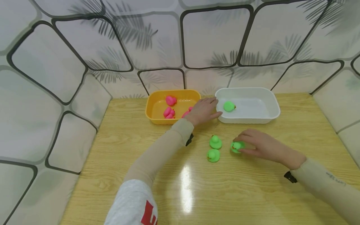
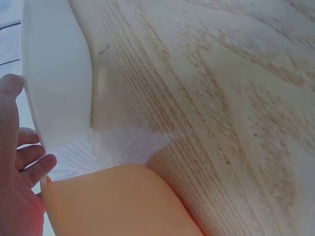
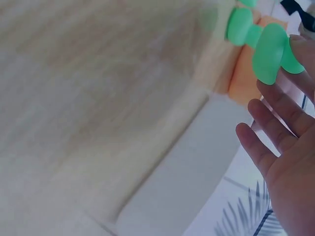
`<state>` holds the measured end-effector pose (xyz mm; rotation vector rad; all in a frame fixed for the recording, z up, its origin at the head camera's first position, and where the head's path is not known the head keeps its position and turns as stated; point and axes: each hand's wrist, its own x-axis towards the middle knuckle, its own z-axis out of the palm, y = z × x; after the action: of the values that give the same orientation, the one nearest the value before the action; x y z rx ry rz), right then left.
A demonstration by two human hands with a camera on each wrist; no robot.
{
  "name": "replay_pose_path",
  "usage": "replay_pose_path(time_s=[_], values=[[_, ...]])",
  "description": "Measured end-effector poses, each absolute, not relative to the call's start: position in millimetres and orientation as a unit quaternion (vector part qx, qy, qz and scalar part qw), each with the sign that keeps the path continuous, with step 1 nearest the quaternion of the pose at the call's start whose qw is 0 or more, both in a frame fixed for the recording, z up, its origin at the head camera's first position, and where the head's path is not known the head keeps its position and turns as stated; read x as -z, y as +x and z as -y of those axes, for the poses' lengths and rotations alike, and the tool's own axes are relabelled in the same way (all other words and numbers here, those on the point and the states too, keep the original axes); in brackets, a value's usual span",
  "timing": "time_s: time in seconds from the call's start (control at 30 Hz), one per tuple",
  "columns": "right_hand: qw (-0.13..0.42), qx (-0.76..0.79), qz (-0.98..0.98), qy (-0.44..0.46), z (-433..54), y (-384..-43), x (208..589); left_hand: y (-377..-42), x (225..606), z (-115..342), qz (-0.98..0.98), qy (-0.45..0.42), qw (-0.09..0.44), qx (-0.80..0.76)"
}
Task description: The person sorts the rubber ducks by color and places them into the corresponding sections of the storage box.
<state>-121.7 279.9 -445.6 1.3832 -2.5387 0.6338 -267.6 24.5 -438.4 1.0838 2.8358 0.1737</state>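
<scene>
With thumb and fingers, my right hand (image 1: pixel 262 145) pinches a green rubber duck (image 1: pixel 237 146) low over the table; the right wrist view also shows this held duck (image 3: pixel 269 53). Two more green ducks, one behind (image 1: pixel 215 142) and one in front (image 1: pixel 213 155), stand on the wood just left of it. My left hand (image 1: pixel 203 112) reaches across the gap between the trays, its fingers spread at the left rim of the white tray (image 1: pixel 250 120). Inside that tray sits a green duck (image 1: pixel 229 106). Nothing shows in the left palm.
An orange tray (image 1: pixel 157 120) stands left of the white one, holding several pink ducks (image 1: pixel 170 100), partly hidden by my left wrist. Both trays are near the back of the wooden table (image 1: pixel 126 131), against a stone-patterned wall covering (image 1: pixel 213 37). Similar covering rises at both sides.
</scene>
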Motion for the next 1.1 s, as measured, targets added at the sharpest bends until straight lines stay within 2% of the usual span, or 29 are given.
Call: replay_pose_path(time_s=[0.17, 0.43, 0.67, 0.83, 1.1], values=[[0.096, -0.215, 0.861, 0.451, -288, -133, 438, -267, 438, -25, -0.931, 0.356, 0.051, -0.056], [0.132, -0.215, 0.860, 0.444, -302, -156, 418, -268, 439, -26, -0.931, 0.359, 0.048, -0.053], [0.127, -0.169, 0.897, 0.389, -317, -175, 402, -270, 442, -25, -0.929, 0.363, 0.039, -0.055], [0.103, -0.151, 0.921, 0.345, -325, -190, 394, -271, 442, -25, -0.930, 0.363, 0.036, -0.053], [0.033, -0.145, 0.949, 0.277, -330, -208, 388, -270, 441, -25, -0.929, 0.364, 0.039, -0.045]])
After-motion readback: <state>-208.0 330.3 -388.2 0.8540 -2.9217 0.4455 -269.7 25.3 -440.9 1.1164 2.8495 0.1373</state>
